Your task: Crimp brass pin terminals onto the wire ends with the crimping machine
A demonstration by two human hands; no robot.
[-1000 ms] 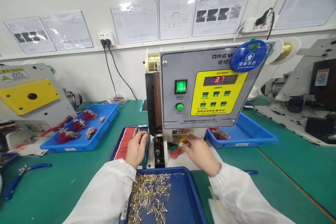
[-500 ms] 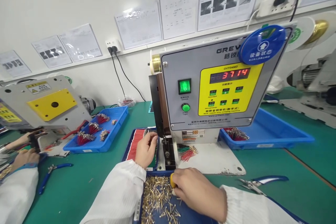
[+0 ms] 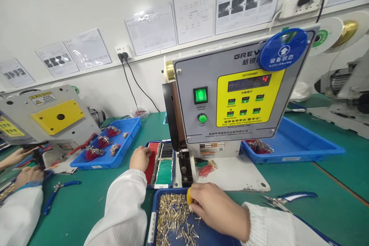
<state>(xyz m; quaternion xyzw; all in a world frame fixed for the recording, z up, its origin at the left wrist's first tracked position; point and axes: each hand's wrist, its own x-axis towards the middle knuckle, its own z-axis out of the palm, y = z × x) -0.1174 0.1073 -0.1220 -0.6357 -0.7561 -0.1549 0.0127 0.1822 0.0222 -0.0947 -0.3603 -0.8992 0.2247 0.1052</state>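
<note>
My left hand (image 3: pixel 140 158) is over the left edge of a divided blue tray, its fingers bent together at the red wires (image 3: pixel 152 161). Whatever lies between those fingertips is hidden. Black wires (image 3: pixel 166 150) and green wires (image 3: pixel 163 171) fill the other compartments. At the front, my right hand (image 3: pixel 216 207) is closed above a dark blue tray (image 3: pixel 211 232), wearing a yellow finger cot (image 3: pixel 189 196). I cannot make out what its fingertips hold. Small gold metal pins (image 3: pixel 173 211) are heaped in that tray. The crimping machine (image 3: pixel 184 169) stands just behind the right hand.
Finished red and green wires (image 3: pixel 206 167) lie on the machine's white base. Cutting pliers (image 3: pixel 288 200) rest at right, near a blue bin (image 3: pixel 305 157). Another bin (image 3: pixel 106 161) holds wire bundles at left. A co-worker's hand (image 3: pixel 29 177) and blue-handled pliers (image 3: pixel 59 192) are further left.
My left hand has moved left and up from beside the crimping head to the red wires. My right hand stays nearly in place. The machine's display has changed from 3714 to a partly lit reading.
</note>
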